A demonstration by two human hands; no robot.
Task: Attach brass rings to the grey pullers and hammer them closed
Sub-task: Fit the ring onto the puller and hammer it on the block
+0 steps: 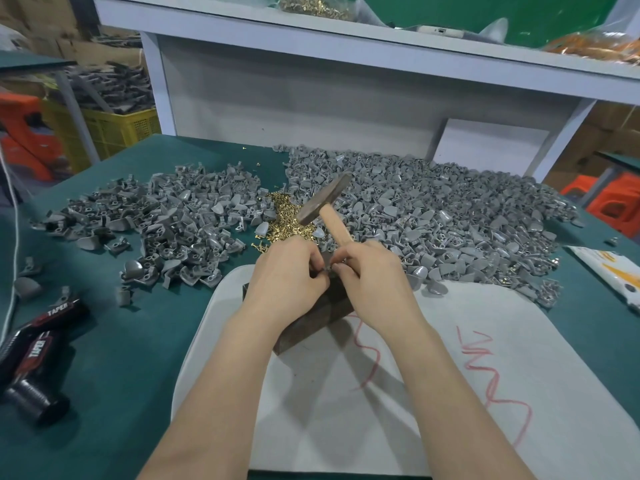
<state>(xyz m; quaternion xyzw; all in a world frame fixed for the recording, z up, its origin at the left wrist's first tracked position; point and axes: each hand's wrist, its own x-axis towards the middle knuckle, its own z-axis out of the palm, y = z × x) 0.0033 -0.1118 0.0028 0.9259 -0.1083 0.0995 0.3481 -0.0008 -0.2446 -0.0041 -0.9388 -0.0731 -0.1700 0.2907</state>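
Note:
My left hand (289, 271) and my right hand (367, 275) meet fingertip to fingertip over a dark metal block (311, 323). Between them they pinch a small grey puller (325, 268), mostly hidden by the fingers. My right hand also grips the wooden handle of a hammer (325, 202), whose dark head points up and away over the piles. A small heap of brass rings (284, 220) lies just beyond my left hand. Grey pullers lie in a big pile (433, 216) on the right and a smaller pile (166, 220) on the left.
The block stands on a grey-white mat (433, 375) with red scribbles, on a green table (121, 341). Black tape rolls (34, 348) lie at the left edge, a white packet (613, 271) at the right. A white shelf (346, 39) rises behind the piles.

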